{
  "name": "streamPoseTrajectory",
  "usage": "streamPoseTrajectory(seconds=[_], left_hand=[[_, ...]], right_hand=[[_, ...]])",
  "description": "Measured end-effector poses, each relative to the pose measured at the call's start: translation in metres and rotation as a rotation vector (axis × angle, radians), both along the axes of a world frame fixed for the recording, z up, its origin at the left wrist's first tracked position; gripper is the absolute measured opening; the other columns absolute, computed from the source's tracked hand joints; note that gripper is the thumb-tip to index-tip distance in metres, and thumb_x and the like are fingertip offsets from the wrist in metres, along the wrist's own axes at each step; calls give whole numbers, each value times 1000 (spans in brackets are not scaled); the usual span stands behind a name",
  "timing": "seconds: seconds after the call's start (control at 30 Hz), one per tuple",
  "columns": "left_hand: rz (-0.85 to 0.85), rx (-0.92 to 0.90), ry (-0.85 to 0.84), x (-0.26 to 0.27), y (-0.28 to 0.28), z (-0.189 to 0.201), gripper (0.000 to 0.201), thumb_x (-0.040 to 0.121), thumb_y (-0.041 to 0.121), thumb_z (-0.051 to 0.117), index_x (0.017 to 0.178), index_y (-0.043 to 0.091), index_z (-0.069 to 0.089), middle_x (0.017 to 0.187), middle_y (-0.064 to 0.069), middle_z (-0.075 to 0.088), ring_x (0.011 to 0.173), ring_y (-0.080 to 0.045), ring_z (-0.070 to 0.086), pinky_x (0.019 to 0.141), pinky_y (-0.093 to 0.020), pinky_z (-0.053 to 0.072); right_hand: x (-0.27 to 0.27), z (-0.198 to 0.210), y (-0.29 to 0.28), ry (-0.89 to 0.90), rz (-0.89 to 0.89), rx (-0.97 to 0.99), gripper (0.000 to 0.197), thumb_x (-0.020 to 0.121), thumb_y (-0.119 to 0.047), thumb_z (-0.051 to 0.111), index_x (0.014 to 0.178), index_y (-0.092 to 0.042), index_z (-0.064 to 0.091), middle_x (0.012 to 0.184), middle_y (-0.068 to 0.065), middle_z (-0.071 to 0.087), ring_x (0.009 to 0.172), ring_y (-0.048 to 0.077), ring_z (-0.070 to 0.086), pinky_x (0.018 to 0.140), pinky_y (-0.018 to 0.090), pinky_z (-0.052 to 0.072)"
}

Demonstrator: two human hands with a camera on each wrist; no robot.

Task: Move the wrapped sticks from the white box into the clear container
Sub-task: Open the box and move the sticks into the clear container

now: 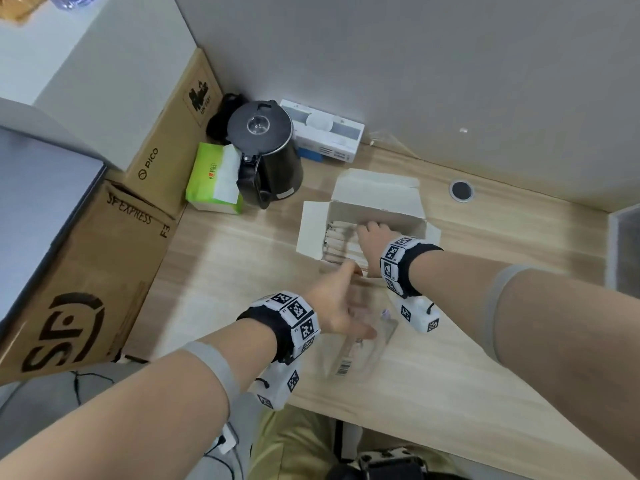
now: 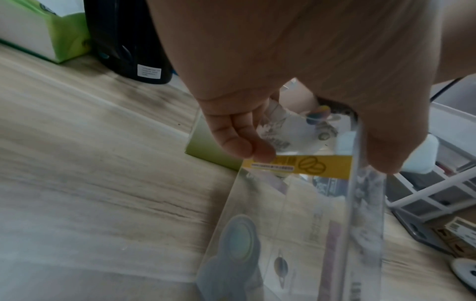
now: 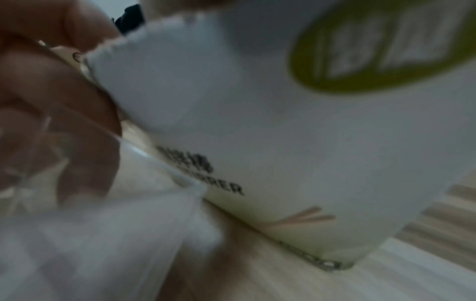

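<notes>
The white box (image 1: 377, 199) stands open on the wooden table, with several wrapped sticks (image 1: 337, 237) lying in its left part. My right hand (image 1: 375, 237) reaches down into it; its fingertips are hidden among the sticks, so its grip cannot be told. In the right wrist view, which is blurred, the white box (image 3: 296, 132) shows its outer wall close up. Just in front of the box stands the clear container (image 1: 360, 351). My left hand (image 1: 346, 313) grips its upper end. The left wrist view shows that left hand (image 2: 322, 157) with fingers (image 2: 242, 142) and thumb on opposite sides of the clear container (image 2: 296, 224).
A black kettle (image 1: 266, 150), a green tissue pack (image 1: 214, 178) and a white and blue carton (image 1: 325, 133) stand behind the box. Cardboard boxes (image 1: 104, 271) line the left side. A cable hole (image 1: 461, 190) and a grey bin (image 1: 623, 251) are to the right.
</notes>
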State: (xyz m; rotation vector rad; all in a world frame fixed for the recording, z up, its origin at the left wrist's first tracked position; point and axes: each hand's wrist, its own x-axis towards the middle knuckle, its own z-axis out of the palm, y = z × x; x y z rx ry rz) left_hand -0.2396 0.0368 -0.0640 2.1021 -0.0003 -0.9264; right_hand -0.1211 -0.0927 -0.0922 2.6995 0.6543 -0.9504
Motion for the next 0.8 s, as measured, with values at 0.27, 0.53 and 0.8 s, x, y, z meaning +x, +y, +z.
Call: streamPoseTrajectory(seconds=[0.27, 0.53, 0.8], left_hand=[[29, -38, 66, 9, 2, -13, 98, 37, 61, 96, 109, 35, 35, 113, 2, 69, 100, -20, 73, 79, -48, 64], [5, -35, 58, 12, 2, -4, 96, 44, 57, 91, 115, 28, 35, 113, 0, 68, 100, -20, 71, 82, -46, 63], [2, 10, 57, 15, 6, -2, 93, 42, 60, 94, 107, 30, 34, 111, -1, 68, 100, -20, 72, 79, -48, 63]], right_hand=[[-3, -6, 4, -94, 32, -10, 61, 80, -36, 72, 129, -9, 46, 129, 12, 45, 120, 29, 46, 92, 41, 45], [-3, 13, 6, 45, 25, -56, 41, 75, -16, 71, 109, -9, 47, 73, -2, 60, 61, 22, 56, 64, 34, 44], [12, 32, 8, 143, 11, -118, 22, 64, -21, 79, 82, -12, 70, 68, 3, 70, 43, 19, 57, 43, 22, 46]])
